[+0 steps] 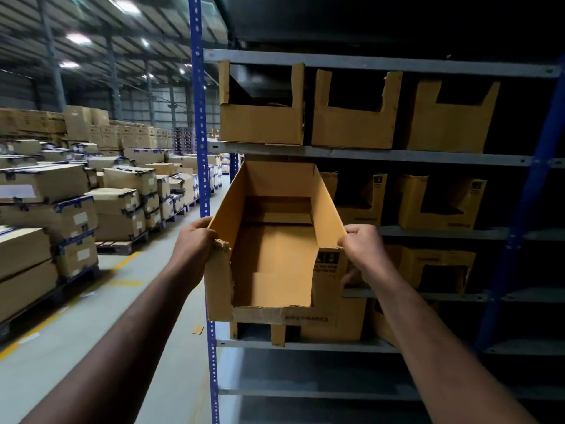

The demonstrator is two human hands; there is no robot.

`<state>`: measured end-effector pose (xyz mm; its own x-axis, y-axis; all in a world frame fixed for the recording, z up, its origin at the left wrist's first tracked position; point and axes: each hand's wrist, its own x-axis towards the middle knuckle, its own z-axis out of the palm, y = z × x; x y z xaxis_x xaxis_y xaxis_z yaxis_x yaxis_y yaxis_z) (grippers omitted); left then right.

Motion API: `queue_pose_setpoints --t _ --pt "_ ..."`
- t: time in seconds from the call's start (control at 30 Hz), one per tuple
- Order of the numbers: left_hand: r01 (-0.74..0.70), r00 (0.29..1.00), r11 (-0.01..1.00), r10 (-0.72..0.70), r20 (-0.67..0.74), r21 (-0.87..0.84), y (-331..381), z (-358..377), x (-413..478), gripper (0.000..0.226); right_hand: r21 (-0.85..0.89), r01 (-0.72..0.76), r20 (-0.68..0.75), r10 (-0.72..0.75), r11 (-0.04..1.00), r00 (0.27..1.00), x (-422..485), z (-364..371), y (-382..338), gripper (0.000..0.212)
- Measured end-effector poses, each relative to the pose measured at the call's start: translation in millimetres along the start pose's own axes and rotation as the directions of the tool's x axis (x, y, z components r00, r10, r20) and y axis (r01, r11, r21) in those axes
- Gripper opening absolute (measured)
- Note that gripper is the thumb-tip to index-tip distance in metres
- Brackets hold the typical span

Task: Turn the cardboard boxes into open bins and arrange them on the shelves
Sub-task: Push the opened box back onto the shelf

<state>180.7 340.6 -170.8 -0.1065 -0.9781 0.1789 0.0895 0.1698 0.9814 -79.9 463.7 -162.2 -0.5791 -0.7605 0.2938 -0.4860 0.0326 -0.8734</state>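
2 grips | left hand (195,240), right hand (363,249) pinch bin (275,255) rims | shelves (397,155) ahead

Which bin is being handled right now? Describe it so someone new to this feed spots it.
Find the blue perforated upright of the grey steel shelving. Right of it, below the top row of three brown cardboard bins, one open brown cardboard bin juts toward the camera. Unlike its shelved neighbours, it is held aloft, left hand and right hand gripping its side walls.
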Motion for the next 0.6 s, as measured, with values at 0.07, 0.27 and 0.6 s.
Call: queue_pose_setpoints --t 0.07,0.27,0.6 --pt "0.008 1.000 1.000 -0.008 -0.004 0.017 -1.4 7.4 7.6 0.042 0.011 -0.005 0.000 0.005 1.000 1.000 12.1 3.9 5.3 0.014" --pt "0.031 0.998 0.999 -0.030 -0.051 0.008 -3.5 28.0 32.9 0.034 0.077 0.075 -0.097 -0.067 0.994 0.993 54.4 20.5 18.6 0.043" --pt "0.033 0.992 0.999 -0.036 -0.125 -0.022 -12.8 33.6 129.7 0.040 -0.061 0.267 -0.157 -0.273 0.962 0.949 80.0 89.6 73.0 0.117"
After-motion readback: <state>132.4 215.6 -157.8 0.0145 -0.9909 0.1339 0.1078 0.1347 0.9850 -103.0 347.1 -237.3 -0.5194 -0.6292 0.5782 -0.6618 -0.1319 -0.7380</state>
